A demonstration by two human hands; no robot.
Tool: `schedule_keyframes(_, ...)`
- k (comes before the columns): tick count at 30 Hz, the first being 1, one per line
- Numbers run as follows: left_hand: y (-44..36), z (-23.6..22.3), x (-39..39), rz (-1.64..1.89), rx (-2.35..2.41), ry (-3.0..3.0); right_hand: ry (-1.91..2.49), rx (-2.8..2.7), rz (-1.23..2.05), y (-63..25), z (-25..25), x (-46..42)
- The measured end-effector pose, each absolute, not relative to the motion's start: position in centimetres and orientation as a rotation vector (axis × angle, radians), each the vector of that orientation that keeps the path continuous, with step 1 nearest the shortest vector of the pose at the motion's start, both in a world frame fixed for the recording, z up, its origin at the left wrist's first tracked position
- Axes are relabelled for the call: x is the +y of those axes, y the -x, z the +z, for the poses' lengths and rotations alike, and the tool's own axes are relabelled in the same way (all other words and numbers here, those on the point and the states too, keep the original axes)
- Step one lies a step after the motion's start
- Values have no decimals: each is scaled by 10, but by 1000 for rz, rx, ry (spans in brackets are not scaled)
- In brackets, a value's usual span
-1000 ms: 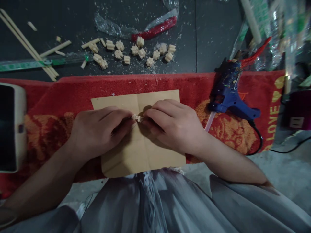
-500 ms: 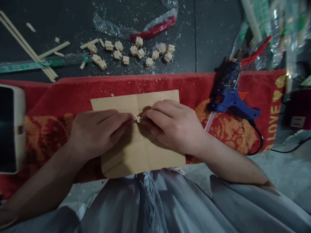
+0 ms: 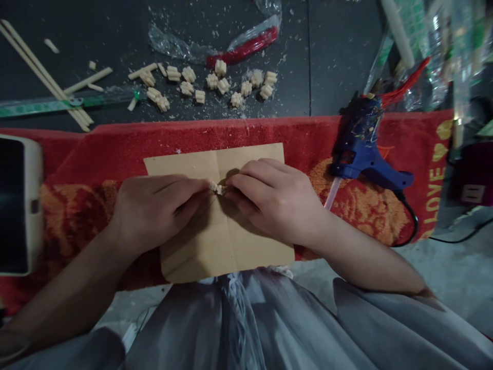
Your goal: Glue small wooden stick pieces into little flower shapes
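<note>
Over a creased tan sheet of card (image 3: 196, 257), my left hand (image 3: 157, 208) and my right hand (image 3: 279, 200) meet fingertip to fingertip. Between them shows a small pale cluster of short wooden stick pieces (image 3: 217, 188). Both hands are closed in a pinch on it, one from each side. The fingers cover most of the cluster, so its full shape is hidden. Similar small bundles of cut sticks (image 3: 223, 85) lie scattered on the dark table beyond the card.
A blue hot glue gun (image 3: 360, 144) with a clear glue stick and black cord lies right on the red towel (image 3: 246, 134). A phone-like device (image 3: 19, 205) is at the left. Long wooden sticks (image 3: 42, 72), a red-and-clear plastic wrapper (image 3: 246, 46) and plastic-wrapped packs (image 3: 431, 46) lie around.
Hardly anything differs. Both hands keep their pinch on the small cluster over the card; the left fingers have straightened and drawn together slightly.
</note>
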State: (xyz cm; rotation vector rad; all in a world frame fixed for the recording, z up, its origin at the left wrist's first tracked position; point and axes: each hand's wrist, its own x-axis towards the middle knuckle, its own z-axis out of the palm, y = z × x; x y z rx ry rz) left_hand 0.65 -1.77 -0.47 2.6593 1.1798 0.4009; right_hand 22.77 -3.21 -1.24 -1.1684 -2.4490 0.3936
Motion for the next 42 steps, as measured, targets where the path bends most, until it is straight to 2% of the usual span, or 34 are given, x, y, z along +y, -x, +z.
schedule_keyframes(29,-4,-8,-17,391,1193,-2545,1180,-2466,309,-226,-11,-33)
schedule_keyframes(36,-4,-5,-17,407,1163,-2571,1217,-2480,430,-226,-11,-33)
schedule_keyframes(42,-5,-6,-17,404,1166,-2567,1201,-2473,392,-226,-12,-33)
